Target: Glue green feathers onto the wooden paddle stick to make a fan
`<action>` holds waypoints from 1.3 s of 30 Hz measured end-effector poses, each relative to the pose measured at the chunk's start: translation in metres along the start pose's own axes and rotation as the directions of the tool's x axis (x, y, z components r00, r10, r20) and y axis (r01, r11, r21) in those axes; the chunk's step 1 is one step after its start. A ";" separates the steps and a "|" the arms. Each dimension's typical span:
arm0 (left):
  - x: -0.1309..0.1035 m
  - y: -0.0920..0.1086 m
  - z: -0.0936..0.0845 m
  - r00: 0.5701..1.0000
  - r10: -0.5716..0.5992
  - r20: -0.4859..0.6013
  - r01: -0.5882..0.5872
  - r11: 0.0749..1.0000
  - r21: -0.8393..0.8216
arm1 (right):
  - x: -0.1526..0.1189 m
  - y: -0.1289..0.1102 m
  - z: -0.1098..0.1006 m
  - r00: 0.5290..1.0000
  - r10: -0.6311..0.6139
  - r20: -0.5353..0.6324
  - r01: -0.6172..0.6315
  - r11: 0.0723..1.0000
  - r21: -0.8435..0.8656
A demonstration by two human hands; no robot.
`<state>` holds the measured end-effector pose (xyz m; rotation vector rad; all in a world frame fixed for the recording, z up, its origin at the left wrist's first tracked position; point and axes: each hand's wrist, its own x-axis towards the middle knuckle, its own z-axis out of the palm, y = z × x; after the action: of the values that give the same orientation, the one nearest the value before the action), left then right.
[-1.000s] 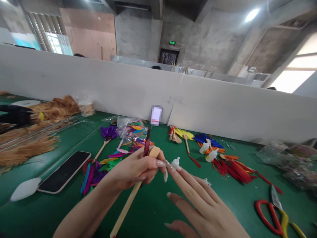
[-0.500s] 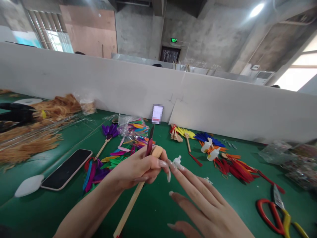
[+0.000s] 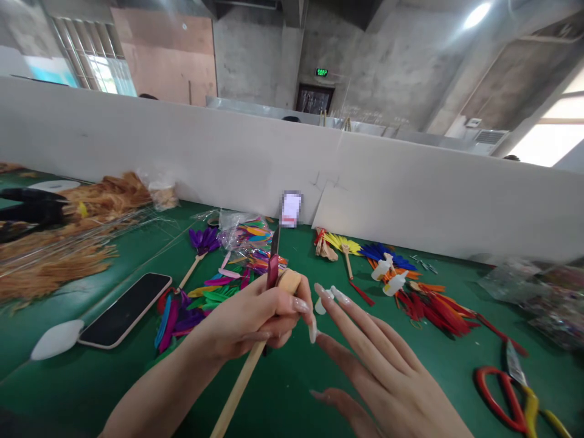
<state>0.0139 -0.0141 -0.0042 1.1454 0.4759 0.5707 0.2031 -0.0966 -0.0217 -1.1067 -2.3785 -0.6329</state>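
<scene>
My left hand (image 3: pixel 269 316) is closed around a wooden fan handle (image 3: pixel 239 389), whose rounded head (image 3: pixel 289 281) shows above the fingers. The same grip also keeps a narrow tool with a dark blade and a maroon handle (image 3: pixel 272 271), pointing away from me. Just to its right, my right hand (image 3: pixel 387 371) is open with fingers spread, nothing in it. Its fingertips partly cover a small white bottle (image 3: pixel 321 306) on the table. Left of my left hand lie loose colored feathers (image 3: pixel 219 298) and a purple feather fan (image 3: pixel 203 242).
Red-handled scissors (image 3: pixel 506 395) lie at the right. Beyond my right hand are a yellow feather fan (image 3: pixel 344 244), blue feathers (image 3: pixel 385 257), glue bottles (image 3: pixel 393 283) and red feathers (image 3: pixel 444 313). A phone (image 3: pixel 125 310) rests at left, near tan fiber bundles (image 3: pixel 59 264). A white partition (image 3: pixel 241 158) borders the table.
My right hand has drawn slightly away from my left hand, its fingertips shifting right. The view has moved a little. My left hand keeps its grip.
</scene>
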 end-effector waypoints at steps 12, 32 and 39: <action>-0.001 0.002 0.002 0.994 0.100 -0.050 -0.093 0.988 0.125 | 0.005 0.006 -0.015 0.997 -0.076 0.008 0.077 0.997 -0.005; 0.001 0.005 0.003 0.998 0.050 -0.043 -0.047 0.997 0.059 | -0.004 0.002 -0.002 0.999 -0.035 -0.022 0.035 0.999 0.010; 0.006 0.006 0.003 0.998 -0.004 -0.059 0.004 1.000 0.006 | -0.001 0.001 -0.002 0.999 -0.040 -0.007 0.040 0.999 -0.013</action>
<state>0.0194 -0.0110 0.0019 1.1354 0.5312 0.6014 0.2052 -0.0981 -0.0204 -1.0621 -2.3992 -0.6654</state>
